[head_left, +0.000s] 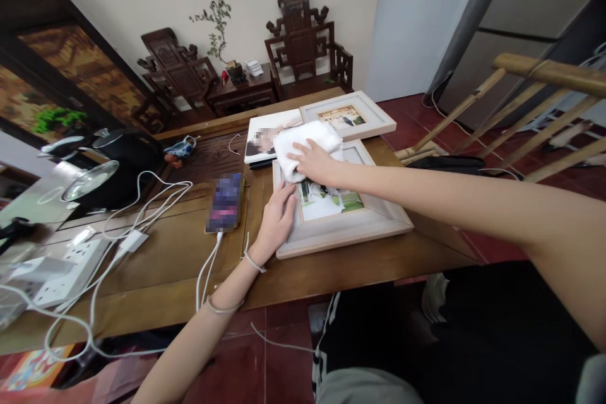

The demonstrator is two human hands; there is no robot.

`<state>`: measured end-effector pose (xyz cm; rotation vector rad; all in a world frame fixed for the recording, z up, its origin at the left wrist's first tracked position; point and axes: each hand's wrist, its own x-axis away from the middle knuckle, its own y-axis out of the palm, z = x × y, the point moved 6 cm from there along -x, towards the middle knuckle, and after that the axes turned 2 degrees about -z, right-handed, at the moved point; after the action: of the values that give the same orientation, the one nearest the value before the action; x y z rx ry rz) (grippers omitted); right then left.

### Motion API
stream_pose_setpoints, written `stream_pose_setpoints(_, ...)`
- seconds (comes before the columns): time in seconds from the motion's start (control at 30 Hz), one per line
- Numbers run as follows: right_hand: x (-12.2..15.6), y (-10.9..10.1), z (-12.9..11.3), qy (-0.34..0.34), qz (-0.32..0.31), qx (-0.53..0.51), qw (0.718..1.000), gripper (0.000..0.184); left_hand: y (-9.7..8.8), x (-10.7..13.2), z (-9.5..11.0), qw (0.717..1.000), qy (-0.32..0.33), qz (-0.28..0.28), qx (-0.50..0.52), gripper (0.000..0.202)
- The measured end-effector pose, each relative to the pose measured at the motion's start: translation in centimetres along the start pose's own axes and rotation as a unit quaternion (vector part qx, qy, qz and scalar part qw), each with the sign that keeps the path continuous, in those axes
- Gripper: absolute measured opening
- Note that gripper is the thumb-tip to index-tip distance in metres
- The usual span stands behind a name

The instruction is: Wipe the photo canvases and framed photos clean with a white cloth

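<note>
Under both arms, a pale wooden picture frame (341, 230) lies flat near the table's front edge, with a photo (326, 203) inside it. My right hand (313, 161) presses a folded white towel (310, 139) onto the frame's far left part, its fingers spread over the cloth. At the frame's left side, my left hand (277, 218) holds the edge, fingers bent against the rim. Behind the towel lie a second pale frame (379, 117) and a white-edged photo panel (265, 129), which the towel partly covers.
A phone (225, 202) on a charging cable lies left of my left hand. Farther left are a white power strip (71, 271), tangled white cables (137, 221) and a black kettle (127, 151). A bamboo chair (544, 69) stands at right; dark carved chairs (300, 38) stand behind.
</note>
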<state>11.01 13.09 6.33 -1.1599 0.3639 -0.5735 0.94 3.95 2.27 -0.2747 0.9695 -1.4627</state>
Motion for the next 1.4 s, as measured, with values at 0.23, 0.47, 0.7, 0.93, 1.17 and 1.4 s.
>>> stream_pose_setpoints(0.23,5.6,2.0,6.0,0.054,-0.005,0.026,0.998,0.035,0.2,0.1,-0.3,1.0,0.01,-0.002,-0.011,0.04)
stream_pose_setpoints(0.47,11.8,2.2,6.6,0.073,-0.071,0.048,0.994,0.035,0.3,0.0,-0.7,0.999,0.021,-0.004,-0.032,0.042)
stream_pose_setpoints(0.7,17.0,-1.2,-1.1,0.042,-0.106,-0.06,0.992,0.019,0.3,-0.1,-0.7,0.999,0.023,-0.013,-0.038,0.043)
stream_pose_setpoints(0.93,17.6,-4.3,-3.7,0.005,-0.15,-0.305,0.94,0.055,0.4,0.0,-0.6,0.998,0.028,-0.016,-0.049,0.045)
stream_pose_setpoints(1.17,13.1,-4.0,4.1,0.066,0.03,-0.153,0.986,0.073,0.4,-0.1,-0.9,0.998,0.028,-0.014,-0.046,0.045)
stream_pose_setpoints(1.4,8.5,1.7,5.7,0.022,0.0,-0.046,0.999,0.07,0.4,0.0,-0.8,0.999,0.023,-0.019,-0.045,0.046)
